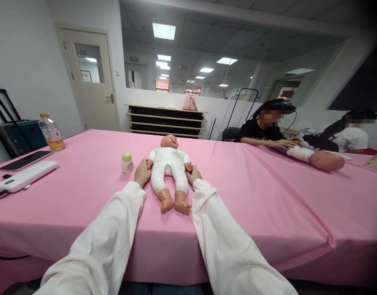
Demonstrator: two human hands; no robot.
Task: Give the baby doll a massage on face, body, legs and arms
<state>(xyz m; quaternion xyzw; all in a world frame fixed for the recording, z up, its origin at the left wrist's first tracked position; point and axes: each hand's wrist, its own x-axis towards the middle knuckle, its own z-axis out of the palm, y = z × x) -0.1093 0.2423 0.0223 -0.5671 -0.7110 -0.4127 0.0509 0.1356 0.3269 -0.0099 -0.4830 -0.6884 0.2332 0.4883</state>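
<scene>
A baby doll with a white cloth body and bare plastic head, hands and feet lies on its back on the pink-covered table. Its feet point toward me and its arms are spread a little. My left hand is closed at the doll's hand on the left side. On the other side, my right hand grips the doll's other hand. Some of my fingers are hidden behind my palms and the doll's hands. A small white bottle with a green cap stands just left of my left hand.
At the left are a drink bottle, a phone and a white power bank with a cable. To the right, a co-worker handles another doll. Another person sits farther right. Folds crease the cloth.
</scene>
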